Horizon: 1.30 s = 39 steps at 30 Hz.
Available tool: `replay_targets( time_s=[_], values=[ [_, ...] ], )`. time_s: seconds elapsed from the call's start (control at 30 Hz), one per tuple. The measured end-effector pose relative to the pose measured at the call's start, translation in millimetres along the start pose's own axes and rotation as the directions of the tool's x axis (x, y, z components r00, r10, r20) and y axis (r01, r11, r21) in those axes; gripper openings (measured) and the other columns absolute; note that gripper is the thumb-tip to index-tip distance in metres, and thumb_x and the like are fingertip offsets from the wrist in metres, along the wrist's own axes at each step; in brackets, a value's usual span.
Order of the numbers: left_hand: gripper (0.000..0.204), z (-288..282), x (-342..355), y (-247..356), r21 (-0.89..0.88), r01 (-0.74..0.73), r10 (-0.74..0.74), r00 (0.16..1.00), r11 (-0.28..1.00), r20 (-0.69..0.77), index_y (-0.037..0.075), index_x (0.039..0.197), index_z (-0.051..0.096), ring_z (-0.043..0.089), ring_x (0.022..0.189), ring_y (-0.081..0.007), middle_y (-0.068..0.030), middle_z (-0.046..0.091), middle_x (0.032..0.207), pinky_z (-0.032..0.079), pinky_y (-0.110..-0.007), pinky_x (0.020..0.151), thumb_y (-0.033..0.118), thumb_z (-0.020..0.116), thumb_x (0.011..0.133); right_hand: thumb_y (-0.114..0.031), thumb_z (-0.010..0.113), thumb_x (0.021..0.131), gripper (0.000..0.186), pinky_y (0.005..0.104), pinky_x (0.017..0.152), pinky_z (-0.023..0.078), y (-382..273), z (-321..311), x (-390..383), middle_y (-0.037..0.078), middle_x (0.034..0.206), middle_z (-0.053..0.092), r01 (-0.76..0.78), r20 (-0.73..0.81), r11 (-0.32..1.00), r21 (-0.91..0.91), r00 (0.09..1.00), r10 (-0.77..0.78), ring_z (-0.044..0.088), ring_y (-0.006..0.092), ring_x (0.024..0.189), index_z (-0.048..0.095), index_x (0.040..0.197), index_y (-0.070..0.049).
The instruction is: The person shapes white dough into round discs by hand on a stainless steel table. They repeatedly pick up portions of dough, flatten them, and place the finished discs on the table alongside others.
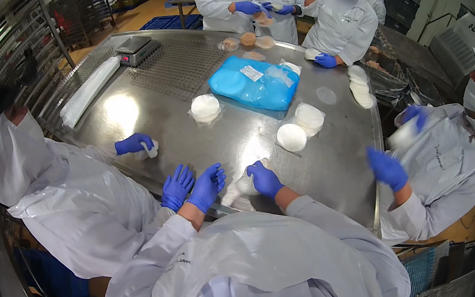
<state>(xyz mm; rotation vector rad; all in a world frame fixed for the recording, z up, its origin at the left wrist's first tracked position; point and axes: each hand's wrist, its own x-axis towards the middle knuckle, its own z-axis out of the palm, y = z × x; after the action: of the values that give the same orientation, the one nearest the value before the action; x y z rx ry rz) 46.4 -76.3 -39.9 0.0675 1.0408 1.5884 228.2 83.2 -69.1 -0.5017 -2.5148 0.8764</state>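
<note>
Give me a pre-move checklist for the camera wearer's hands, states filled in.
1. Left hand gloved and free: ok, nothing visible in it.
2. Left hand clear of the neighbour's nearer hand: not ok, right beside it.
3. Right hand at the white bundle: ok, right up against it.
4. Firm grip on the bundle: cannot tell, fingers partly hidden.
5. Blue bag clear of both hands: ok, farther up the table.

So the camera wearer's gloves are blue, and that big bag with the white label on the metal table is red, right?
Not quite: the head view shows the big bag is blue, not red. It does bear a white label and lie on the metal table, and the wearer's left hand and right hand are blue-gloved.
</note>
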Motion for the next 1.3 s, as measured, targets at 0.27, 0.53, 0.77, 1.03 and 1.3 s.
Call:
replay_targets(
  time_s=[0.27,0.53,0.77,1.03,1.3],
  values=[
    [0.067,17,-25,-13,-0.181,0.216,-0.148,0.933,0.96,0.327,0.014,0.137,0.043,0.049,0.12,-0.0302,-0.0115,0.051,0.131,0.036,-0.051,0.105,0.061,0.044,0.09,-0.002,0.047,0.09,0.042,0.0302,0.097,0.042,-67,-32,9,0.008,0.121,0.053,-0.135,0.089,0.527,0.839,0.99,0.112,0.051,0.0174,0.111,0.045,0.132,-0.007],
    [0.068,49,-24,1,-0.064,0.159,-0.145,0.972,0.985,0.184,0.008,0.136,0.044,0.052,0.12,-0.0269,-0.0124,0.052,0.133,0.04,-0.045,0.104,0.061,0.04,0.092,-0.017,0.063,0.09,0.053,0.0296,0.092,0.046,-47,-24,-9,0.014,0.12,0.056,-0.472,0.319,0.276,0.837,0.832,0.453,0.054,0.0202,0.11,0.043,0.133,0.004],
    [0.064,81,-28,6,-0.606,0.161,0.247,0.809,0.779,0.533,0.007,0.137,0.04,0.044,0.127,-0.0265,-0.0106,0.047,0.138,0.033,-0.039,0.11,0.054,0.035,0.095,-0.015,0.07,0.083,0.059,0.0327,0.098,0.042,-117,-47,14,0.013,0.125,0.052,0.298,-0.565,0.725,0.622,0.811,0.152,0.052,0.0203,0.113,0.041,0.131,0.001],
    [0.068,99,-40,3,-0.471,0.004,0.201,0.902,0.882,0.383,0.012,0.141,0.037,0.045,0.127,-0.026,-0.0093,0.044,0.141,0.037,-0.041,0.107,0.061,0.034,0.094,-0.009,0.059,0.09,0.047,0.0325,0.094,0.044,-114,-37,10,0.012,0.119,0.054,-0.058,-0.333,0.657,0.752,0.827,0.454,0.053,0.0196,0.11,0.04,0.131,0.0],
    [0.053,106,-45,-7,-0.043,-0.284,0.287,0.952,0.958,0.104,0.014,0.139,0.038,0.052,0.118,-0.0208,-0.0073,0.049,0.132,0.049,-0.034,0.092,0.018,0.059,0.09,-0.018,0.053,0.093,0.047,0.0319,0.096,0.042,-114,-40,3,0.015,0.123,0.05,-0.078,-0.236,0.516,0.853,0.824,0.516,0.05,0.0205,0.111,0.036,0.132,0.003]
  ],
)
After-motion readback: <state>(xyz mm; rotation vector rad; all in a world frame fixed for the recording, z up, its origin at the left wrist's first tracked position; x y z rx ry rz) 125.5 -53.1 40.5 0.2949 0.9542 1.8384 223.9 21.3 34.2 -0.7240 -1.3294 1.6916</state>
